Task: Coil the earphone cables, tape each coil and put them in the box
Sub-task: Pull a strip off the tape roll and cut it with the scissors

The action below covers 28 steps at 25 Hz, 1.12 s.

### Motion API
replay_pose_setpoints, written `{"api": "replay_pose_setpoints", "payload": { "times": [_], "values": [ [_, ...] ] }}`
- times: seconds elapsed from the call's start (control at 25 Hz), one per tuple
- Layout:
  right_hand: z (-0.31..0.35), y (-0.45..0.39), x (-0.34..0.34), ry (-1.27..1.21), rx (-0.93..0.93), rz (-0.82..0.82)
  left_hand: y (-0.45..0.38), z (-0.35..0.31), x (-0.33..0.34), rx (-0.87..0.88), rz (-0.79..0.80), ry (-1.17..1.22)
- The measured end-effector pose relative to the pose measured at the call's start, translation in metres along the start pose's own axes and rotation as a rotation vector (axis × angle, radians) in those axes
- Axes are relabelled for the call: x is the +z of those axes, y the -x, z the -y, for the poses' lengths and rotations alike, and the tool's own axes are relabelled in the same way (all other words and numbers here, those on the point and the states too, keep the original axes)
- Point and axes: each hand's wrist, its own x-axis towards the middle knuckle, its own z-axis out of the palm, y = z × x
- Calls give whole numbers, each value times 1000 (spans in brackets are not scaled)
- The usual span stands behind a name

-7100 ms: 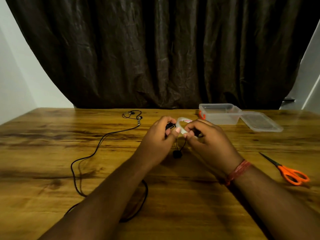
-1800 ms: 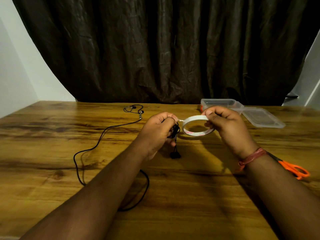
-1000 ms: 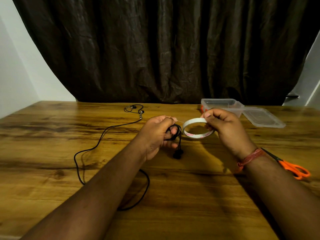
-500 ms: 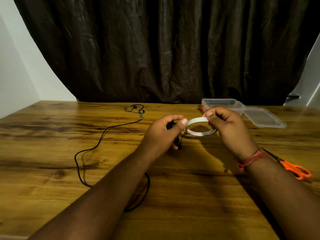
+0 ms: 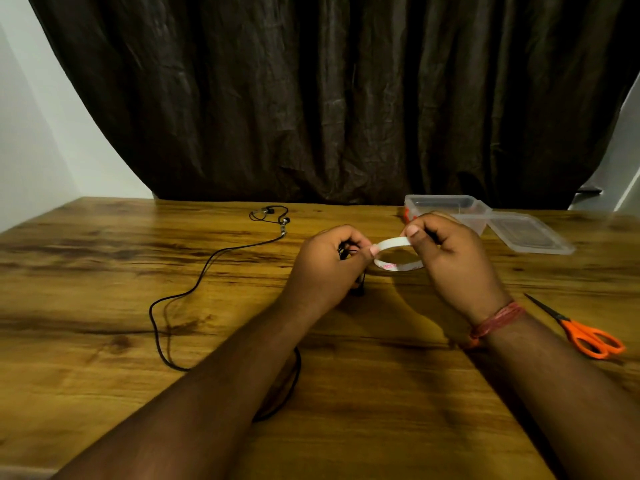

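My left hand (image 5: 329,263) grips a small coil of black earphone cable (image 5: 344,252), mostly hidden inside the fingers, with an end hanging down to the table (image 5: 358,289). Its thumb presses against the white tape roll (image 5: 398,265). My right hand (image 5: 450,258) pinches that roll at its top and holds it just above the wooden table, right beside the left hand. A second black earphone cable (image 5: 194,289) lies uncoiled across the table on the left, its earbuds (image 5: 268,213) near the far edge. The clear plastic box (image 5: 446,206) stands open at the back right.
The box's clear lid (image 5: 526,233) lies flat just right of the box. Orange-handled scissors (image 5: 585,336) lie at the right, near my right forearm. A dark curtain hangs behind the table's far edge. Part of the loose cable runs under my left forearm.
My hands came together: the left thumb now presses on the tape roll, and the coil has slipped deeper into the left fingers. The right hand tilted the roll slightly.
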Motion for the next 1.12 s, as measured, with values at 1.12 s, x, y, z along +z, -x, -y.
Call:
{"api": "replay_pose_setpoints", "payload": {
  "times": [1.12],
  "values": [
    [-5,-1,3,-152,131,10,-2,3,-1,215,7,-387]
  ]
}}
